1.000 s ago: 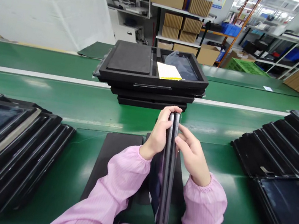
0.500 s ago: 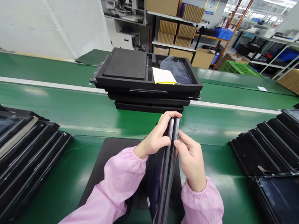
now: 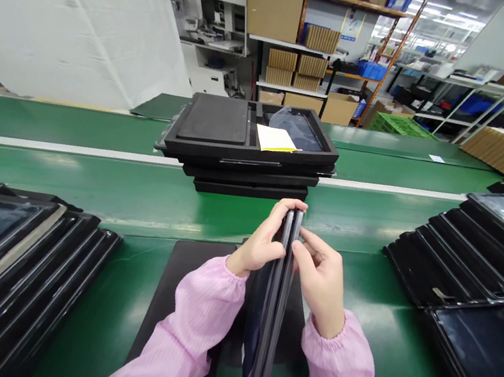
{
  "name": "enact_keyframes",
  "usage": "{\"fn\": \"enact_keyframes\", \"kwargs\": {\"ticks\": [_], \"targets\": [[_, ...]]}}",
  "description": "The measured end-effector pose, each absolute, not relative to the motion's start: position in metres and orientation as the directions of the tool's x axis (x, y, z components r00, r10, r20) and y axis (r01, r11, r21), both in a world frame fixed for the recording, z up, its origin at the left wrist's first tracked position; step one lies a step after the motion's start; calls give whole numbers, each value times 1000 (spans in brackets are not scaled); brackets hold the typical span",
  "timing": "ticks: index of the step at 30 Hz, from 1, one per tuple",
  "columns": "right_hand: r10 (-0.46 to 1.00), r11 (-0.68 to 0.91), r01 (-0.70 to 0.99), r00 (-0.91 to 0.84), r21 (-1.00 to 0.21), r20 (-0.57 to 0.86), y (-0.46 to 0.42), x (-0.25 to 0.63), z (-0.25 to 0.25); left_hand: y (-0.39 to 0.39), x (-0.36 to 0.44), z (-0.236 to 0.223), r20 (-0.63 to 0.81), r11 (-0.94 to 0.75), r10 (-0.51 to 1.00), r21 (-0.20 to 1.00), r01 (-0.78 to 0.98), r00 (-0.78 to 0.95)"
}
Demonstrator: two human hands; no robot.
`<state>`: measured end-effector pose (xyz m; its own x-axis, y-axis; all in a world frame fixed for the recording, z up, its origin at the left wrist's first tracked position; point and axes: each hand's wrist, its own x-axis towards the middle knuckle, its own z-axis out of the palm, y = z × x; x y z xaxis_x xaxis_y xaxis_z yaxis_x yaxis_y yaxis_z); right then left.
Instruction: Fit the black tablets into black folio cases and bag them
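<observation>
Two thin dark tablets (image 3: 268, 321) stand on edge, face to face, above a black foam mat (image 3: 188, 275). My left hand (image 3: 266, 240) grips them, its fingers over the far end and its thumb on the near-side edge. On their right side my right hand (image 3: 319, 272) pinches the edge of the right-hand tablet between thumb and fingers. Clear film shows at the tablets' lower end. Beyond my hands sits a pile of black foam trays (image 3: 215, 120), with a yellow-edged paper (image 3: 276, 139) on top.
Stacks of film-wrapped dark tablets lie at the left (image 3: 24, 265) and right (image 3: 479, 254) on the green bench (image 3: 125, 296). A white strip (image 3: 69, 147) crosses the bench. Shelves with cardboard boxes (image 3: 273, 10) and a green crate (image 3: 400, 125) stand behind.
The view has tipped up slightly, so everything sits lower. Both hands keep their hold on the tablets, whose lower end now leans a little further left.
</observation>
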<state>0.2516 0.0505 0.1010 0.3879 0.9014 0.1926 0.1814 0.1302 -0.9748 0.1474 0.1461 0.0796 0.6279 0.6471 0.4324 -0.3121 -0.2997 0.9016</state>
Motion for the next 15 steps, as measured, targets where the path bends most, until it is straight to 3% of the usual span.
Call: {"fn": "enact_keyframes", "kwargs": {"ticks": [5,11,15], "targets": [[917,143,246,333,-959,222,39,254,111,136,143,87,466,-371,615,883,-288,636],[847,174,333,429,-927,313,34,257,116,122,141,98,470,-403,597,877,-264,650],[857,184,363,396,-913,330,33,260,115,119,140,100,469,-405,588,876,-261,659]]}}
